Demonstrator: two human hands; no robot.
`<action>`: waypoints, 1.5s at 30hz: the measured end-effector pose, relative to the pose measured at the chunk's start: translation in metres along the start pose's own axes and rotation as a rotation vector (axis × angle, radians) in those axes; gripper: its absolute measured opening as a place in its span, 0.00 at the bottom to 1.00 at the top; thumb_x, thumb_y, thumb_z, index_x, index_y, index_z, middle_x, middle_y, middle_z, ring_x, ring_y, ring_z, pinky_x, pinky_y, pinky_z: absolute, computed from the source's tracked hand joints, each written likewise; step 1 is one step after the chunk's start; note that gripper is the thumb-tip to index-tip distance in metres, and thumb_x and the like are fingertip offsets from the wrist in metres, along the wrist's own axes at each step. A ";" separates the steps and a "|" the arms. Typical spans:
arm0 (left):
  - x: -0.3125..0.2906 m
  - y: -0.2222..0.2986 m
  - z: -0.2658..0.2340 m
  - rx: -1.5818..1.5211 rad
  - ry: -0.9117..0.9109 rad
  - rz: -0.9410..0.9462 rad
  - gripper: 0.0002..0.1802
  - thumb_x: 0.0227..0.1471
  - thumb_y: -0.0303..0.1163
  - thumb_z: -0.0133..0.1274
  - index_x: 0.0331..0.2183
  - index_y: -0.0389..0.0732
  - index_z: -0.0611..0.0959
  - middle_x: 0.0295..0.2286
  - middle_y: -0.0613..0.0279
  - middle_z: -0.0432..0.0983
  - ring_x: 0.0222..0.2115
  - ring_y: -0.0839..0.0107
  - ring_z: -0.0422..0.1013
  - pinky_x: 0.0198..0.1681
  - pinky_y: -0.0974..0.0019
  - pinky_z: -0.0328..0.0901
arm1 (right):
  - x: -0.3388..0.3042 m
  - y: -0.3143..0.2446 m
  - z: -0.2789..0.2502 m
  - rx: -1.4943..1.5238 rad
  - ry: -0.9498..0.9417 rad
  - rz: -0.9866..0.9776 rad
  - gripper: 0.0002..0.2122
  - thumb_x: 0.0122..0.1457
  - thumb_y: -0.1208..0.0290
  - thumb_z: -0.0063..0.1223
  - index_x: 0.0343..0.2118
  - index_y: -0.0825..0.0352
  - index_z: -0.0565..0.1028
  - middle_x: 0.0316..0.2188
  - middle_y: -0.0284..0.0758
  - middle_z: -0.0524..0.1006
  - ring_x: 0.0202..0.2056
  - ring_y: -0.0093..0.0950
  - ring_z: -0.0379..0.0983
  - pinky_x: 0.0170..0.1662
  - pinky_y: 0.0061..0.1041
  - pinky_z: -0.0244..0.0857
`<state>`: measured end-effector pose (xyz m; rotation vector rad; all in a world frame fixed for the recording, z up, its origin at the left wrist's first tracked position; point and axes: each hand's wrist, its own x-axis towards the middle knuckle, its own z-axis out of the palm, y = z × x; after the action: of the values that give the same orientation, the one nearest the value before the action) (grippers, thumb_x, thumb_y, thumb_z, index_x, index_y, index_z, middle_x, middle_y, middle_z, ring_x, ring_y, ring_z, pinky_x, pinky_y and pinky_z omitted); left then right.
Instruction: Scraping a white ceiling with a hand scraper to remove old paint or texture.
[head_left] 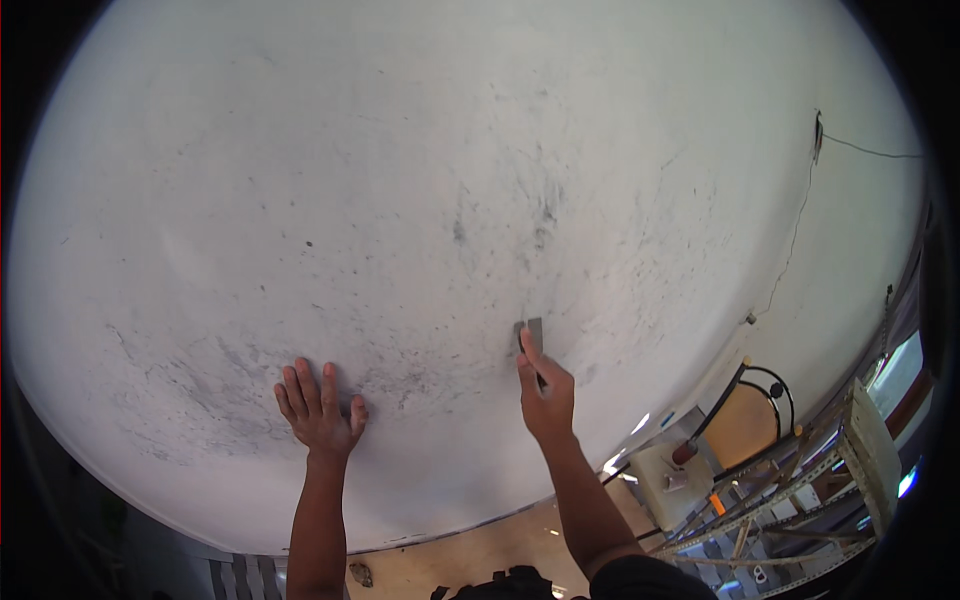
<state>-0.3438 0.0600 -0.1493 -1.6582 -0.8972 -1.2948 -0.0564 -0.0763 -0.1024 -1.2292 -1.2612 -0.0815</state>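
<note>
A large white wall (380, 190) fills most of the head view, marked with dark scuffs and specks. My left hand (322, 408) lies flat against its lower part, fingers spread, next to a band of grey smudges. Farther right and a little higher, my right hand (547, 396) grips a small dark grey flat piece (535, 327) and holds it at the wall. The index finger is stretched along the piece. Whether it is a scraper blade or folded sandpaper, I cannot tell; the fingers cover part of it.
At the right stands a chair (745, 432) with a tan back and black frame, beside a metal shelf rack (845, 460) loaded with assorted items. A thin cable (797, 235) runs down the right-hand wall. A tan floor (465, 540) shows below, with a small dark lump (361, 574) on it.
</note>
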 end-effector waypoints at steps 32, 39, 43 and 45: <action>0.001 -0.002 -0.004 0.004 -0.023 -0.014 0.31 0.63 0.54 0.37 0.59 0.46 0.73 0.63 0.47 0.61 0.66 0.49 0.53 0.68 0.44 0.44 | 0.074 -0.070 -0.009 -0.033 0.176 -0.308 0.26 0.56 0.80 0.55 0.60 0.67 0.69 0.41 0.41 0.74 0.35 0.33 0.72 0.43 0.28 0.69; 0.000 0.001 -0.002 -0.013 -0.023 -0.021 0.31 0.63 0.53 0.38 0.59 0.47 0.73 0.63 0.48 0.61 0.66 0.50 0.53 0.68 0.44 0.44 | 0.043 -0.050 -0.009 -0.289 -0.010 -0.124 0.24 0.64 0.81 0.49 0.63 0.61 0.68 0.30 0.39 0.70 0.32 0.31 0.72 0.38 0.29 0.69; 0.000 0.001 -0.004 -0.023 -0.034 -0.023 0.31 0.62 0.52 0.39 0.59 0.46 0.73 0.63 0.48 0.61 0.66 0.50 0.53 0.68 0.44 0.45 | 0.093 -0.088 -0.016 -0.528 0.037 -0.228 0.22 0.67 0.72 0.48 0.64 0.56 0.67 0.30 0.42 0.70 0.29 0.40 0.71 0.35 0.37 0.69; 0.002 0.001 -0.003 -0.031 -0.031 -0.031 0.31 0.62 0.52 0.40 0.59 0.46 0.73 0.63 0.48 0.61 0.66 0.50 0.53 0.68 0.44 0.45 | 0.126 -0.120 -0.019 -0.495 0.036 -0.197 0.22 0.67 0.71 0.48 0.64 0.56 0.67 0.30 0.42 0.71 0.31 0.41 0.72 0.35 0.38 0.69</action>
<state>-0.3439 0.0570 -0.1467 -1.6985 -0.9288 -1.3127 -0.0719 -0.0715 0.0717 -1.5073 -1.3728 -0.5861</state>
